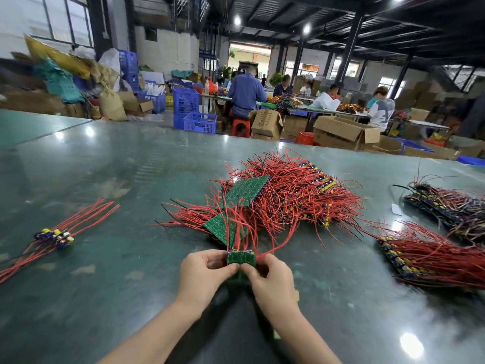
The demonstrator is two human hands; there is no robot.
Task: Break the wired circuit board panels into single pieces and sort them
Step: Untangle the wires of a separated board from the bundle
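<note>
A small green board strip [241, 258] is held above the table [105, 166], just in front of the big tangled heap of red-wired panels [283, 198]; it is pinched on its left edge by the left hand [202, 271] and on its right edge by the right hand [273, 282], fingers curled, both forearms reaching in from the lower edge; red wires rise from the strip's top towards the heap. The strip's lower part is hidden behind the fingers, so whether it has parted cannot be told. A few separated pieces [55, 236] lie well apart at the left; two further wired stacks [425, 256] lie at the right, partly cut off. The glossy green surface reflects ceiling lamps; seated workers [246, 93], cardboard boxes and blue crates are seen beyond.
</note>
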